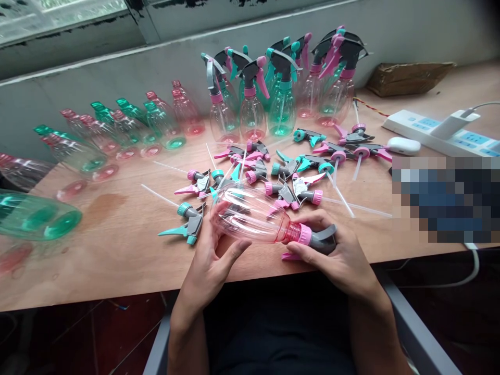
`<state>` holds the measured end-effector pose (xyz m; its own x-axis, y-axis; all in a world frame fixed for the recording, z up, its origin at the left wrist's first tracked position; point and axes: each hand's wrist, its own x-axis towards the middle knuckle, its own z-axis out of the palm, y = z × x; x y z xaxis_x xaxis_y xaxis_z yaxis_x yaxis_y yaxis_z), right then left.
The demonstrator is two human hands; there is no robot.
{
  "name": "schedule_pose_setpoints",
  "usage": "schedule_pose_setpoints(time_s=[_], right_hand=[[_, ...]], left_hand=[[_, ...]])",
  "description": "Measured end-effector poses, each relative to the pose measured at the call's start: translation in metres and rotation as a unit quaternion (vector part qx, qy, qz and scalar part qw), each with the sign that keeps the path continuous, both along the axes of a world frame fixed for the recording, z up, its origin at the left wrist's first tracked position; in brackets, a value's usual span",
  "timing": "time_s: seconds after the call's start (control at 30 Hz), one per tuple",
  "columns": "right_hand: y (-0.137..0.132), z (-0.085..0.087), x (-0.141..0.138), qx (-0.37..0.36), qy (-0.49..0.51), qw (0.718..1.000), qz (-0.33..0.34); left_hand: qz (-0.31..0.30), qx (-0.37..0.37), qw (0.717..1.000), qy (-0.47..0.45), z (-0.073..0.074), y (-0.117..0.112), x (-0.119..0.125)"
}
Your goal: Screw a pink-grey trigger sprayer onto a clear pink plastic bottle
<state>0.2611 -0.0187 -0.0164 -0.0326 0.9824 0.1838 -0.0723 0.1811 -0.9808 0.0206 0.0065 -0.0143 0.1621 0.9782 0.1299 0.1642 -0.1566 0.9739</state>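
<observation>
Pink bottle (250,214) lies sideways at table (117,260) near edge, neck pointing right. Left hand (213,255) cups its body; right hand (336,255) grips the pink-collared trigger head (312,238) on the neck.

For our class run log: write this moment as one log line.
left hand: holds pink bottle | right hand: grips its sprayer | bottle: lying sideways | loose sprayers: on table

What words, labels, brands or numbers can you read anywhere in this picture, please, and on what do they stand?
No text can be read.
Power strip: pale marks, too small to read.
Pixelated patch: blurred, unreadable.
Pink bottle and cardboard box: no print visible.
</observation>
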Motion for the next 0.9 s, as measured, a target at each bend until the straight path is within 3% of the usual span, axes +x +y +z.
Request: schedule_pose_setpoints(time_s=[0.9], right_hand=[[0.0005, -0.0006, 0.0041, 0.032, -0.033, 0.999, 0.002]], left_hand=[[0.015, 0.0, 1.0, 0.023, 0.0008, 0.0039, 0.0019]])
